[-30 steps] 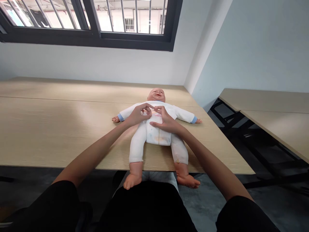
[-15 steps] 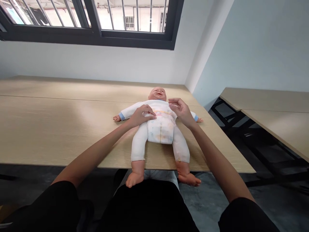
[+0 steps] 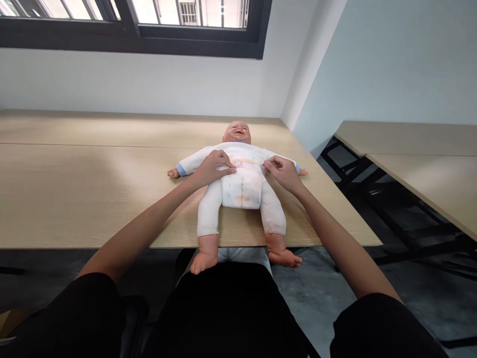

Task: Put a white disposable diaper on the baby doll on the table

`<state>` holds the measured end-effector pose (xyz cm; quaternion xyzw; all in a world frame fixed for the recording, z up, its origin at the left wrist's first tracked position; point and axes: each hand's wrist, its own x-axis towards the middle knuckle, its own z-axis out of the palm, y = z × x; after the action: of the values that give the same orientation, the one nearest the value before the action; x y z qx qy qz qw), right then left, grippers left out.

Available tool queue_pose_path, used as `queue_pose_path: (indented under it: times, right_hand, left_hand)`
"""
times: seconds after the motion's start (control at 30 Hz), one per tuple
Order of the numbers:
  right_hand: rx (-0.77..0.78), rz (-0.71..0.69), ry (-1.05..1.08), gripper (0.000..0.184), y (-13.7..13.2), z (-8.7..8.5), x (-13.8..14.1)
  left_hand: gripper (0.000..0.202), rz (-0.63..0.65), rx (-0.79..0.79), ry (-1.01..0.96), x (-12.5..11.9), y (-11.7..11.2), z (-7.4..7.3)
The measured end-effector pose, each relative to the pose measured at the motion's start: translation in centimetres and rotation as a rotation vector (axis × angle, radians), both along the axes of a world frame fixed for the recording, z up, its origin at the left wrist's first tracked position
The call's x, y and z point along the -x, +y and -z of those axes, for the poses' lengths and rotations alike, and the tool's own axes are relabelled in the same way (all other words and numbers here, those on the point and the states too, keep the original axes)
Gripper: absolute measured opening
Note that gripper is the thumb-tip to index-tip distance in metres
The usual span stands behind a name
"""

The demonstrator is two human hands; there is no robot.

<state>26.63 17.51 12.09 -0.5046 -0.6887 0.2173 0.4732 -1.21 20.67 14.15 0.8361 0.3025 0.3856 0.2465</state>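
Observation:
A baby doll [image 3: 204,216] in white clothing with blue cuffs lies on its back, head toward the wall and feet past the table's front edge. Around its hips sits a white diaper [image 3: 242,191] with pastel prints and a yellow centre line. My left hand [image 3: 214,168] is at the diaper's waistband, thumb and fingertips drawn together on its upper left front. At the waistband's right side, my right hand [image 3: 283,172] pinches the diaper's edge between thumb and fingers. The exact bit of material between the fingertips is too small to make out.
The doll rests on a light wooden table [image 3: 93,199] against a white wall [image 3: 149,84] under a dark-framed window [image 3: 194,44]. Another table [image 3: 421,164] with black legs stands to the right, across a gap.
My right hand has come down from above the doll's chest to the diaper's right side and closed there. My left hand stays at the waistband. The view has tilted slightly downward.

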Motion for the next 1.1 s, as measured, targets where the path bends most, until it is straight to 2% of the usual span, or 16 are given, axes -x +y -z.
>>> queue_pose_path:
  times: [0.17, 0.37, 0.5, 0.7, 0.83, 0.93, 1.03, 1.1]
  right_hand:
    - [-0.012, 0.009, -0.104, 0.035, -0.3, 0.0, 0.6]
    - [-0.088, 0.044, -0.179, 0.031, -0.6, 0.0, 1.1]
    - [-0.125, 0.044, -0.219, 0.028, -0.7, 0.3, 1.5]
    - [-0.139, 0.041, -0.241, 0.028, -0.8, 0.5, 1.6]
    - [-0.141, 0.046, -0.251, 0.027, -0.7, 0.7, 1.6]
    - [-0.133, 0.05, -0.269, 0.028, -0.6, 0.9, 1.6]
    - [-0.122, 0.057, -0.256, 0.029, -0.5, 0.4, 1.4]
    - [-0.12, 0.078, -0.195, 0.031, -0.9, -0.3, 1.3]
  left_hand:
    - [0.033, 0.042, -0.187, 0.219, 0.6, -0.3, -1.0]
    - [0.044, -0.028, -0.303, 0.535, 0.1, -2.3, -2.1]
    - [0.059, -0.029, -0.262, 0.638, -0.2, -3.6, -2.5]
    - [0.087, 0.054, -0.092, 0.768, -0.1, -4.6, -2.9]
    - [0.091, 0.068, -0.018, 0.767, -0.1, -4.8, -2.9]
    - [0.088, 0.096, 0.046, 0.691, 0.0, -4.6, -2.9]
    - [0.075, 0.102, 0.129, 0.468, 0.5, -3.9, -2.8]
    - [0.066, 0.02, 0.131, 0.239, 1.2, -3.7, -2.5]
